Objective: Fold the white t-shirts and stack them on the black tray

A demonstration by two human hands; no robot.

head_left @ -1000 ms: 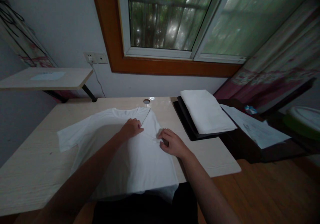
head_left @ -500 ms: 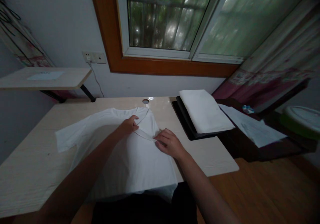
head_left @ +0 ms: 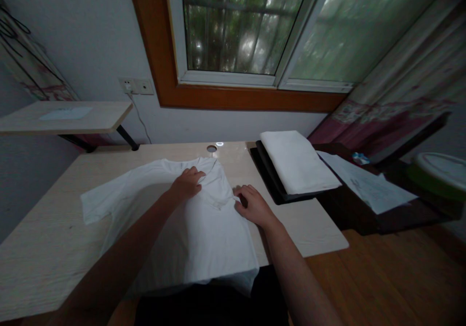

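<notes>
A white T-shirt [head_left: 185,248] lies spread on the desk, its left sleeve stretched out and its lower edge hanging over the front. Close to the neckline, the fingers and thumb of my left hand [head_left: 187,183] are bent around a bit of the cloth. My right hand [head_left: 255,207] pinches the shirt's right edge between thumb and fingertips. Between both hands the cloth is folded over and wrinkled. The right sleeve is not visible; it seems tucked into that fold.
On the pale wooden desk [head_left: 47,234], a white folded cloth [head_left: 300,163] sits on a black folder-like item [head_left: 267,178] at the right. A raised shelf [head_left: 105,117] stands at the back left. Papers [head_left: 367,185] lie on a dark surface beyond the right edge.
My right hand has moved slightly right and up with the shirt's edge. The folded flap between my hands looks looser and more crumpled. My left hand has shifted very little.
</notes>
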